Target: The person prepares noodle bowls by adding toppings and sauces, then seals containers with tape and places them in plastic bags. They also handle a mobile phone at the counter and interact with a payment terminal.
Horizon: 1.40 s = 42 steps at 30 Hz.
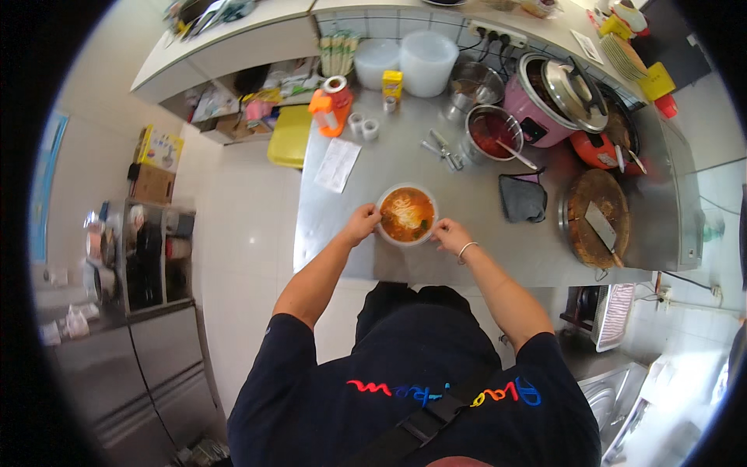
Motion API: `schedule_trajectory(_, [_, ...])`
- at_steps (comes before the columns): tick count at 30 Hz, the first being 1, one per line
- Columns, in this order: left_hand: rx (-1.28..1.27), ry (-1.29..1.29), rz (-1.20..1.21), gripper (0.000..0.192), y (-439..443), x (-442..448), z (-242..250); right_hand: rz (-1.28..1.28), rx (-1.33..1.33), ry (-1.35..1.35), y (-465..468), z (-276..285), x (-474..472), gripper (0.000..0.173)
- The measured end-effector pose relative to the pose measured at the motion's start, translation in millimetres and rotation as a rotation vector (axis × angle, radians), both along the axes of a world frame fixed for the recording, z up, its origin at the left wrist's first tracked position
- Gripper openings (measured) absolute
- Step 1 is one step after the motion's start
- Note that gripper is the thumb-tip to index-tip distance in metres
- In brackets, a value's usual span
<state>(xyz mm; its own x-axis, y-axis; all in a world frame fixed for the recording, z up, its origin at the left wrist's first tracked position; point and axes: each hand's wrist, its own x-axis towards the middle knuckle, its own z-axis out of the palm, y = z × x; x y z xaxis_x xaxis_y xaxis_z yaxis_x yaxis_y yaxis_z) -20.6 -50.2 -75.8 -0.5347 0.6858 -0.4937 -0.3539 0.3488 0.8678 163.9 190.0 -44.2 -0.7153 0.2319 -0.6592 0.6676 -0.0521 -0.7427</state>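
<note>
A round plastic bowl of noodles in red-orange soup (407, 215) stands on the stainless steel table (362, 262) in front of me. My left hand (365, 220) grips its rim on the left side. On the opposite side, the fingers of my right hand (452, 234) pinch the rim, with a bracelet on that wrist. Some green leaves float in the soup near my right hand. A printed paper slip (338, 165) lies beyond my left hand. To the right of the bowl is a folded grey cloth (523, 197).
A cleaver (601, 226) rests on a round wooden chopping block (578, 233) at the right. Behind stand a steel pot of red sauce (494, 133), a pink rice cooker (525, 111), stacked plastic containers (429, 64) and an orange tape dispenser (330, 114). Metal utensils (444, 153) lie mid-table.
</note>
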Motion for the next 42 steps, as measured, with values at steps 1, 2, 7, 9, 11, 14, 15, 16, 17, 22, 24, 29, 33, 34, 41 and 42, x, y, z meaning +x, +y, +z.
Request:
schedule_trajectory(1, [0.000,-0.015,0.004,0.014,8.9,-14.1,-0.9,0.009,0.006,-0.025,6.9,-0.5,-5.6,0.022])
schedule_trajectory(2, [0.001,-0.026,0.009,0.015,18.1,-27.1,-1.2,-0.001,-0.037,-0.053,14.0,0.5,-13.4,0.025])
schedule_trajectory(7, [-0.052,-0.085,-0.084,0.017,45.8,-73.0,2.2,0.300,0.116,-0.007,87.3,36.9,-59.9,0.024])
schedule_trajectory(9, [-0.116,-0.087,-0.154,0.015,57.2,-88.0,0.5,0.247,0.421,0.249,138.1,55.3,-95.7,0.025])
schedule_trajectory(11, [-0.124,-0.038,-0.127,0.012,67.7,-94.4,-2.1,0.087,0.693,0.498,193.6,69.0,-140.6,0.027])
schedule_trajectory(14, [-0.155,0.016,-0.060,0.010,78.4,-97.2,-0.8,0.074,1.188,0.547,267.6,77.2,-206.4,0.039])
schedule_trajectory(15, [-0.113,0.017,0.015,0.013,82.6,-95.5,0.5,0.167,1.123,0.360,290.4,76.6,-228.2,0.043])
schedule_trajectory(16, [-0.125,0.019,0.044,0.013,85.2,-95.8,2.8,0.231,1.188,0.295,306.9,72.4,-245.0,0.042])
schedule_trajectory(17, [-0.107,-0.017,0.090,0.017,87.6,-94.4,5.2,0.298,1.248,0.227,319.5,65.7,-260.5,0.041])
schedule_trajectory(22, [-0.116,-0.105,0.332,0.027,94.7,-90.3,15.9,0.781,1.241,0.113,342.9,30.2,-318.2,0.038])
schedule_trajectory(24, [-0.149,-0.029,0.366,0.025,97.8,-96.0,19.2,0.783,1.299,0.183,342.8,27.1,-319.0,0.026])
schedule_trajectory(29, [-0.293,0.303,0.355,0.018,131.1,-143.1,48.5,0.124,1.087,0.568,336.1,41.9,-286.4,0.016])
schedule_trajectory(33, [-0.052,0.849,0.247,0.019,203.4,-195.0,100.5,0.008,0.853,0.806,332.2,44.8,-271.8,0.017])
schedule_trajectory(34, [-0.027,0.909,0.212,0.018,223.6,-205.8,115.5,0.005,0.805,0.839,331.8,42.6,-272.8,0.018])
schedule_trajectory(41, [0.002,1.345,-0.092,0.025,331.7,-248.6,163.9,0.103,0.806,0.814,328.0,22.3,-293.5,0.018])
schedule_trajectory(42, [-0.002,1.371,-0.145,0.026,339.2,-250.9,162.7,0.093,0.815,0.831,328.0,20.3,-296.1,0.017])
